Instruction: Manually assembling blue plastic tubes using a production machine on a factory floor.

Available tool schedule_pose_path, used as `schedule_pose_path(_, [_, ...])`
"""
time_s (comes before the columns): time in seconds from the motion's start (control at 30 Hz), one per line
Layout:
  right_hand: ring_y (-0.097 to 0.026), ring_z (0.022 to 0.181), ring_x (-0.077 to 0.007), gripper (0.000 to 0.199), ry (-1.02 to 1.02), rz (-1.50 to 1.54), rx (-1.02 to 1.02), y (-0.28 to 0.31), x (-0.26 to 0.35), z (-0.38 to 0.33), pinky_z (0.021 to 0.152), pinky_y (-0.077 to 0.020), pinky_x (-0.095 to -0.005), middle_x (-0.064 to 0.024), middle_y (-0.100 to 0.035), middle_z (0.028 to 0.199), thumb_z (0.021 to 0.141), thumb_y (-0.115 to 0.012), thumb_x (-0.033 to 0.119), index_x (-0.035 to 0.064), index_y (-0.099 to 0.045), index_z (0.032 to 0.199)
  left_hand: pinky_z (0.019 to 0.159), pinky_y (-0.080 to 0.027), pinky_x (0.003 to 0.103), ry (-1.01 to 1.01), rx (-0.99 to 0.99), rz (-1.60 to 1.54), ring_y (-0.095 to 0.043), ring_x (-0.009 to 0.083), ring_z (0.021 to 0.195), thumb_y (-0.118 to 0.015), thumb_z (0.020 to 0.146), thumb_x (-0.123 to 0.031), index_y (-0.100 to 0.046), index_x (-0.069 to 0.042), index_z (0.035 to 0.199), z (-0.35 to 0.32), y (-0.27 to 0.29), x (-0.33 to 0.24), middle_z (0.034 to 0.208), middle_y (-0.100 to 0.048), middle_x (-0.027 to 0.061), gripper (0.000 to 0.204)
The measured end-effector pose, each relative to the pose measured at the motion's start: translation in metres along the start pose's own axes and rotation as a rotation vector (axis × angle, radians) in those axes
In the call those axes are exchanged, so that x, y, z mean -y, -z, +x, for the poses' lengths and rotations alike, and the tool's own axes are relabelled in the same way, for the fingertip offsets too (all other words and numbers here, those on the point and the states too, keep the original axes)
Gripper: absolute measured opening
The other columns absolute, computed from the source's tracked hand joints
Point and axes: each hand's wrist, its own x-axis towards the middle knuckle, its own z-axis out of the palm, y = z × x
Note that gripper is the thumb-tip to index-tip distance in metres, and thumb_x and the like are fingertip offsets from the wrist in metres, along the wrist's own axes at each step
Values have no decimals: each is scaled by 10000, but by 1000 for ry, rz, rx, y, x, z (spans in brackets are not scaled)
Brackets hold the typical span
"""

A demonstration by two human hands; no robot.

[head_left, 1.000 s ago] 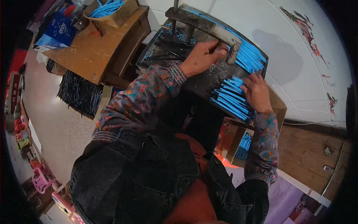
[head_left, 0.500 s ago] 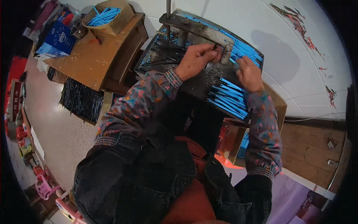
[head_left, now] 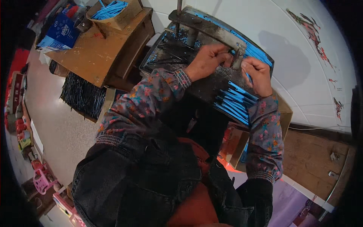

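Note:
I sit at a dark metal work plate with a hand press on it. My left hand rests on the plate, its fingers pinched together at the foot of the press's short metal post. Whether they hold anything is hidden. My right hand is just right of the post, fingers closed on a thin blue strip. A loose pile of blue strips lies on the plate below my right hand. More blue strips lie behind the press's grey bar.
Left of me, a wooden table carries a cardboard box of blue strips and a blue carton. A bundle of thin black rods lies under its edge. A white tiled wall stands behind, and an open box sits below the plate.
My right hand left the pile of blue strips and moved up to the press post, beside my left hand. The left hand stayed at the post.

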Motion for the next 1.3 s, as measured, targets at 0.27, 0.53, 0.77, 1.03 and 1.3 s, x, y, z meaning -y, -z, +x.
schedule_pose_path(0.27, [-385, 599, -111, 45, 502, -565, 59, -2, 12, 12, 568, -313, -226, -5, -485, 666, 783, -608, 19, -22, -596, 769, 579, -395, 223, -33, 11, 85, -458, 92, 588, -528, 842, -20, -591, -15, 742, 0, 5, -1, 657, -574, 11, 118])
schedule_pose_path(0.53, [-473, 725, -166, 54, 365, -728, 52, 47, -16, -25, 685, -388, -267, -28, -541, 824, 804, -592, 49, -4, -602, 797, 892, -411, 378, -338, 130, 949, -506, 268, 1020, -707, 712, -210, -515, -79, 1250, -34, 64, -18, 1158, -534, 137, 585])
schedule_pose_path(0.77, [-531, 842, -236, 106, 510, -915, 122, 20, -34, -49, 768, -428, -319, -79, -571, 974, 790, -599, 40, -4, -628, 881, 867, -386, 396, -173, 355, 1519, -459, 334, 989, -688, 574, -305, -540, -40, 1162, -38, 108, -54, 1121, -496, 167, 662])
schedule_pose_path(1.03, [-543, 881, -274, 159, 500, -1000, 133, 16, -28, -61, 782, -440, -346, -98, -571, 1005, 771, -599, 11, 0, -631, 926, 810, -396, 396, -289, 471, 1752, -481, 313, 956, -631, 679, -218, -584, -44, 1009, -30, 103, -41, 1006, -546, 156, 377])
schedule_pose_path(1.3, [-548, 846, -267, 159, 425, -944, 159, 20, -29, -58, 755, -443, -339, -95, -569, 974, 766, -605, 6, -4, -626, 924, 697, -426, 397, 183, 623, 1151, -531, 309, 786, -636, 723, -103, -544, -37, 971, -39, 115, -85, 896, -546, 134, 273])
